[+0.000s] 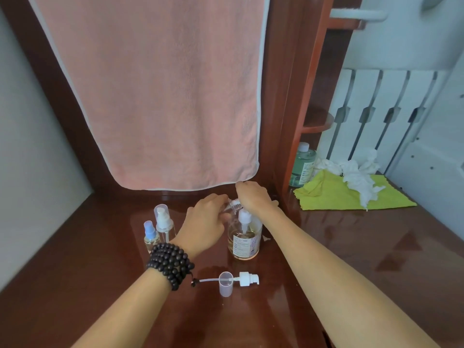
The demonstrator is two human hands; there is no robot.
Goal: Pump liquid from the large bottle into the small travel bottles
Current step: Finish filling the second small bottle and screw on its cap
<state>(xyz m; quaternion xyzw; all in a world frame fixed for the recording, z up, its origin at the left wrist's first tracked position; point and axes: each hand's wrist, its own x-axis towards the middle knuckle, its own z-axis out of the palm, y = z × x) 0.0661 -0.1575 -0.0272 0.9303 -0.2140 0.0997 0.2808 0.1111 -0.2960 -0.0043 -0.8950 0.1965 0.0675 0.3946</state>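
Note:
The large clear bottle [244, 243] with a white pump and pale liquid stands on the dark wooden table [351, 247]. My right hand [253, 198] rests on top of its pump head, fingers bent down over it. My left hand [204, 222] holds a small clear travel bottle [232, 205] tilted, its threaded open neck at the pump's spout. Two more small bottles stand to the left: one with a blue sprayer [150, 234] and one with a white pump under a clear cap [163, 222]. A loose small pump [247, 279] and a clear cap [226, 283] lie in front.
A pink towel [155, 91] hangs behind the bottles. To the right lie a green cloth [339, 194] with crumpled white tissues [359, 177] and a green-tinted bottle [302, 165] by the wooden shelf post. A beaded bracelet is on my left wrist.

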